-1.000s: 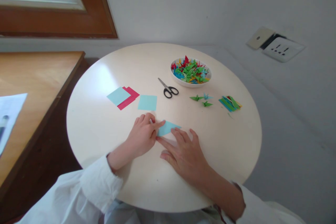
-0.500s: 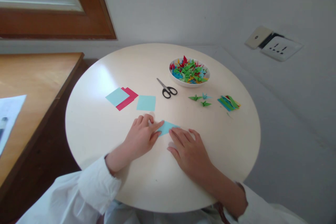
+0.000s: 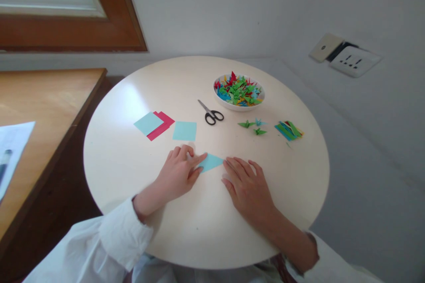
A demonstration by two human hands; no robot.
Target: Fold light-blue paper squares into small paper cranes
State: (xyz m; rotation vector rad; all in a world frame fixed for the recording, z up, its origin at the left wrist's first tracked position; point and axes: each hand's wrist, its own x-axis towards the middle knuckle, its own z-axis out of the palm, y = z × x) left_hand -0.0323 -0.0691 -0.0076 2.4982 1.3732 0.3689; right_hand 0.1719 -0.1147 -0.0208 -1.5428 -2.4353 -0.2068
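A piece of light blue origami paper (image 3: 211, 163), folded to a point on its right side, lies flat on the white table. My left hand (image 3: 179, 169) holds down its left end with the index finger and thumb, the other fingers curled. Stretched out flat, the fingers of my right hand (image 3: 247, 185) touch or nearly touch the paper's right tip. Beyond my left hand lies a square light blue sheet (image 3: 184, 131). Left of it, another light blue sheet (image 3: 148, 123) overlaps red paper (image 3: 161, 128).
Black-handled scissors (image 3: 211, 113) lie near the table's middle. Behind them stands a white bowl (image 3: 239, 108) full of small folded cranes. Several loose cranes (image 3: 246, 124) and a pile of coloured paper strips (image 3: 288, 130) are at the right. A wooden desk (image 3: 59, 93) adjoins at left.
My right hand has slid right along the paper to its tip, uncovering more of it. My left hand stays in place.
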